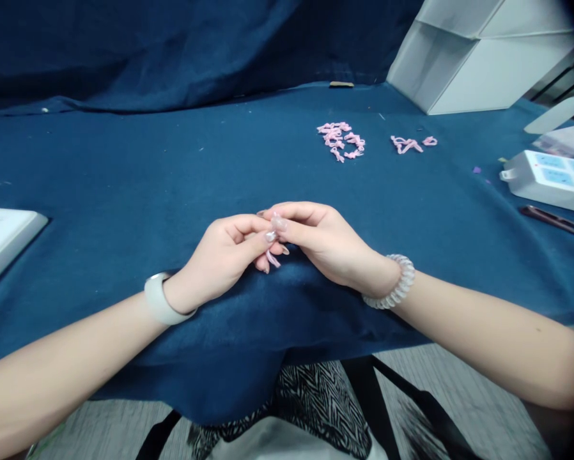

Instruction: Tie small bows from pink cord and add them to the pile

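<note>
My left hand (236,252) and my right hand (323,239) meet over the front part of the blue-covered table, fingertips touching. Both are closed in a pinch around a short pink strip (273,259), which looks like ribbon or cord. One end pokes out below the left fingertips; the rest is hidden by the fingers. Farther back lies a cluster of small knotted pink loops (337,135). To its right are a few more pink pieces (406,145) of the same kind, with a small one (429,141) beside them.
A white box (498,70) stands at the back right. A white power strip (541,182) lies at the right, with a dark slim tool (555,222) in front of it. At the left edge sits a white flat object (9,239). Blue cloth (100,185) covers the table.
</note>
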### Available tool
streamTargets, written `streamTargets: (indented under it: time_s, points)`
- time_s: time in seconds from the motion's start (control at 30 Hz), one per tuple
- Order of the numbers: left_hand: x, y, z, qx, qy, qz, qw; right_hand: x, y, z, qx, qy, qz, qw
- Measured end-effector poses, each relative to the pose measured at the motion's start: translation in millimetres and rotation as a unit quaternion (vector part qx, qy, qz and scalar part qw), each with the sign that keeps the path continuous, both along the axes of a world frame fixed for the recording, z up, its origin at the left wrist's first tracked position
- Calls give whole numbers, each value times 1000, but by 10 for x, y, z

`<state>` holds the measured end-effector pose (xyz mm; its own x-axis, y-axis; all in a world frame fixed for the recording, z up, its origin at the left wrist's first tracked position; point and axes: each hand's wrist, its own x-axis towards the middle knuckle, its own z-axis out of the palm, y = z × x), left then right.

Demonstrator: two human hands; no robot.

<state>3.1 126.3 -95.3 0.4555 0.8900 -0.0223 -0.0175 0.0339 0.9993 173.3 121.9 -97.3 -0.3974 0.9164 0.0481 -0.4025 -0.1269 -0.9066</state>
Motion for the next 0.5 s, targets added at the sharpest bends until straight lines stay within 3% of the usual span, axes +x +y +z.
streamTargets:
  time_s: [0.2, 0.33, 0.5]
  points:
    - [18, -19, 37, 24, 37, 21, 999, 3, -28, 20, 54, -58, -90, 993]
    - [24, -28, 58, 22, 38, 27, 999, 9, -25, 17, 67, -66, -97, 991]
    - [18, -30, 35, 15, 28, 30, 999, 17, -4, -9, 28, -31, -101, 994]
